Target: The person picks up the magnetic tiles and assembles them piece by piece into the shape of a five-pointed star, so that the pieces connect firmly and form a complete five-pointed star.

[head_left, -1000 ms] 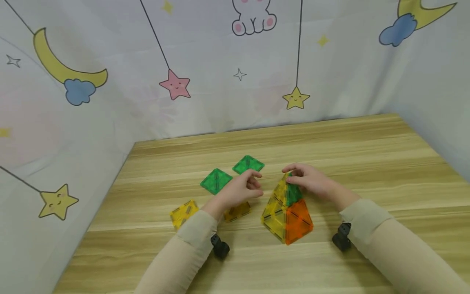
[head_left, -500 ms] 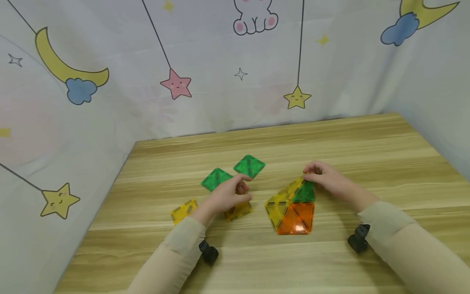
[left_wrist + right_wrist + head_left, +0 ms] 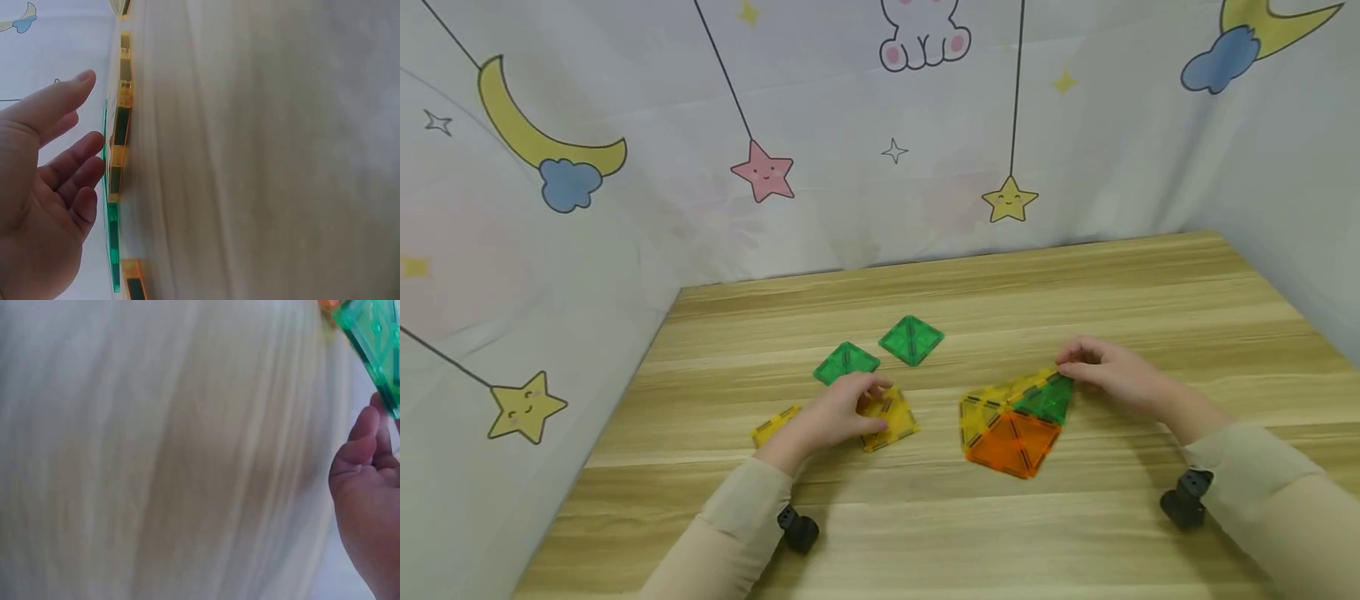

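Note:
In the head view my right hand (image 3: 1112, 375) pinches the tip of a pyramid of translucent magnetic tiles. Orange tiles (image 3: 1007, 447) face the front, a green tile (image 3: 1047, 400) is at the right, and yellow tiles (image 3: 979, 417) show at the left. The pyramid is tipped over to the right. The right wrist view shows the green tile (image 3: 377, 340) at the fingertips. My left hand (image 3: 838, 408), fingers loosely bent, is over a yellow tile piece (image 3: 901, 421). From the left wrist, the fingers appear apart from that yellow piece's edge (image 3: 122, 128), holding nothing.
Two green diamond-shaped tile pieces (image 3: 912, 340) lie flat behind the left hand, one partly hidden by it. Another yellow tile piece (image 3: 772, 425) sits left of the left wrist. A printed cloth backdrop (image 3: 835, 225) rises at the wooden table's (image 3: 940, 533) back edge.
My right hand has moved right and tilted the pyramid from upright onto its side. My left hand has drawn back left and lower, toward the yellow tile piece.

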A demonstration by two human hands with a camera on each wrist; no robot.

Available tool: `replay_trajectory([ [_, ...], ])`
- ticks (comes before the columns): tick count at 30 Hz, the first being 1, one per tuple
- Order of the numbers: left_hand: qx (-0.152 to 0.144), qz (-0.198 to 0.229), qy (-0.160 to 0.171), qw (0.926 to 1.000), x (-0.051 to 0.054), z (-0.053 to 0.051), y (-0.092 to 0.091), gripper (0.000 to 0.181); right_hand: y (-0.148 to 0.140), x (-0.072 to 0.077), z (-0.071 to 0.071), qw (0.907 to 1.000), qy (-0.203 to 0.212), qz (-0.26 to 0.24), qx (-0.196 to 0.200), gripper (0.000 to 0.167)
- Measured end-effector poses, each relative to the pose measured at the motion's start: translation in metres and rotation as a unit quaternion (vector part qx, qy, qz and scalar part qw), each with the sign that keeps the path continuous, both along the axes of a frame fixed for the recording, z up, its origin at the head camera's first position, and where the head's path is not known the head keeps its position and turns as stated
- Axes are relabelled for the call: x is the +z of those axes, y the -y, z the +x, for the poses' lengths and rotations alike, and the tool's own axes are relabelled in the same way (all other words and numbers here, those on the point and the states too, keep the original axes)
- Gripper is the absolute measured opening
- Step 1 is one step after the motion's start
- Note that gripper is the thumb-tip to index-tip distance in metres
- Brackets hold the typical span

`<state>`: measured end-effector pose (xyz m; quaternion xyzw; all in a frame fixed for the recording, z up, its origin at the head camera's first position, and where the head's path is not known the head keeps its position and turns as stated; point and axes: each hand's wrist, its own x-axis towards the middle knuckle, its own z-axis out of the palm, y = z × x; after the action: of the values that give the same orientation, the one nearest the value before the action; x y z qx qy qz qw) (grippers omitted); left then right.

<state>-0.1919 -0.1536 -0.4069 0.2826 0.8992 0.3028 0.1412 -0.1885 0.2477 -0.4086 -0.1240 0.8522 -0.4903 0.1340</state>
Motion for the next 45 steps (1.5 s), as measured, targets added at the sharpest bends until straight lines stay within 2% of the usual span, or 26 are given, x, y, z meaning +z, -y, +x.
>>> replay_trajectory([
  [5,-0.015,-0.024,-0.025,0.9993,0.001,0.004,0.008,0.054,-0.001,0.009,-0.001,0.9975,-0.034,0.06,0.013,0.036],
  [11,-0.013,-0.054,-0.032,0.9979,0.006,0.005,0.02,0.057,0.027,0.024,-0.002,0.9864,-0.101,0.129,0.015,0.049],
  [15,-0.03,-0.078,-0.041,0.9956,0.009,0.003,0.025,0.056,0.051,0.03,-0.001,0.9776,-0.14,0.15,0.046,0.052],
  [18,-0.035,-0.098,-0.032,0.994,0.01,0.003,0.028,0.056,0.071,0.034,0.0,0.9734,-0.155,0.152,0.074,0.053],
  [21,-0.035,-0.107,-0.023,0.9934,0.008,0.004,0.03,0.056,0.092,0.036,0.003,0.9717,-0.152,0.149,0.103,0.056],
  [25,-0.038,-0.094,-0.014,0.9947,0.004,0.004,0.03,0.058,0.118,0.033,0.008,0.9673,-0.135,0.157,0.147,0.058],
  [30,-0.039,-0.082,0.003,0.9959,0.001,0.004,0.028,0.06,0.143,0.025,0.01,0.9568,-0.135,0.175,0.189,0.057],
  [35,-0.029,-0.07,0.014,0.997,0.002,0.005,0.026,0.064,0.161,0.021,0.005,0.9473,-0.143,0.2,0.206,0.056],
  [40,-0.023,-0.066,0.008,0.9976,0.003,0.01,0.029,0.068,0.178,0.017,0.0,0.9364,-0.144,0.231,0.221,0.057],
  [45,-0.017,-0.068,-0.002,0.9976,0.003,0.014,0.033,0.063,0.189,0.01,-0.003,0.9354,-0.128,0.254,0.211,0.058],
])
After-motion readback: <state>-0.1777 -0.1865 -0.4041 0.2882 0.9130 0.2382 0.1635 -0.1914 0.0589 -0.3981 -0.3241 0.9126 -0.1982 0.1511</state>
